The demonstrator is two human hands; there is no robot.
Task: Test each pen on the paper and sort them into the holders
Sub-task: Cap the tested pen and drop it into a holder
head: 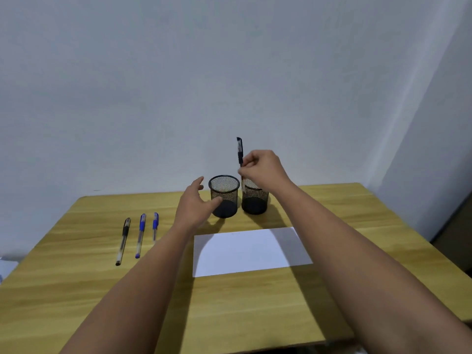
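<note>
My right hand (pixel 263 169) pinches a black-capped pen (pixel 239 150) upright, its lower end inside the right black mesh holder (pixel 255 200). The left mesh holder (pixel 224 198) stands beside it with nothing visible inside. My left hand (pixel 195 203) hovers open at that holder's left side, thumb close to its wall. A white sheet of paper (pixel 249 250) lies in front of the holders. On the table's left lie a black pen (pixel 123 241) and two blue pens (pixel 140 235) (pixel 155 224), roughly parallel; my left forearm covers the lower end of the rightmost one.
The wooden table (pixel 255 307) stands against a pale wall. Its right edge runs diagonally past my right forearm, with dark floor beyond. A pale object shows at the far left edge of the view.
</note>
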